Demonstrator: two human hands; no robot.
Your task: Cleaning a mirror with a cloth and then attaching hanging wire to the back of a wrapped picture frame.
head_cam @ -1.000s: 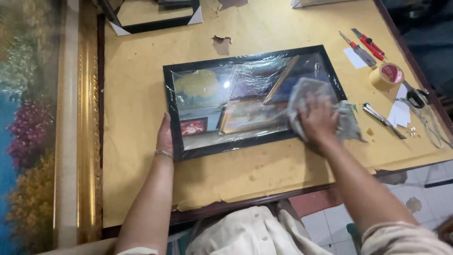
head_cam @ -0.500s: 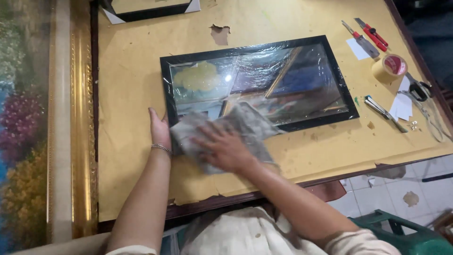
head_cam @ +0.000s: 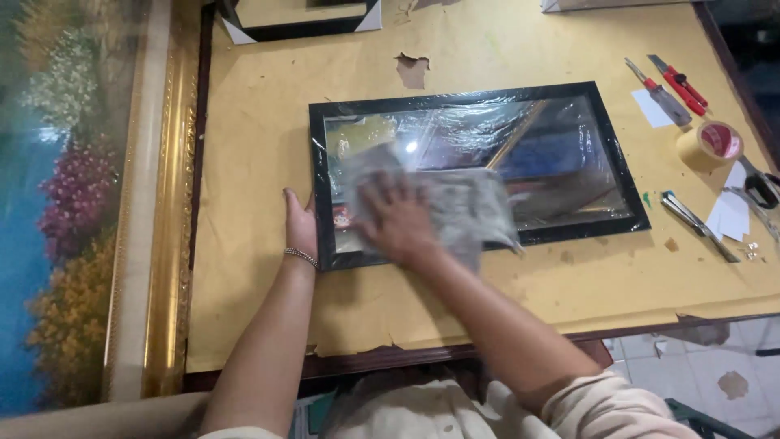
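Head view, looking down at the bench. My right hand [head_cam: 398,219] now lies over the left part of the glass, pressing the grey cloth [head_cam: 455,213] flat. A second ago it was far out at the right end of the frame, and half a second ago near the lower left corner. So the wipe has run across the pane from right to left, and the cloth now trails out to the right of my fingers. My reading: the right stretch has had its pass and the left stretch is getting it now.

The black picture frame [head_cam: 626,175] lies flat on the brown paper table cover [head_cam: 244,146], slightly askew, its glass throwing back bright glare and reflections.

Right hand: palm down, fingers spread wide and flat on the cloth, not gripping it, only pinning it to the glass. Forearm comes in from lower right, crossing the frame's lower edge.

Left hand [head_cam: 301,228]: open, fingers together and pointing away from me, laid on the paper with its side against the frame's left edge, as it was in the earlier looks. It holds nothing. A bracelet [head_cam: 301,257] sits at the wrist.

Off to the right: tape roll [head_cam: 708,146], red-handled cutter [head_cam: 681,84]. A gilt-framed landscape painting [head_cam: 81,203] lies along the left.
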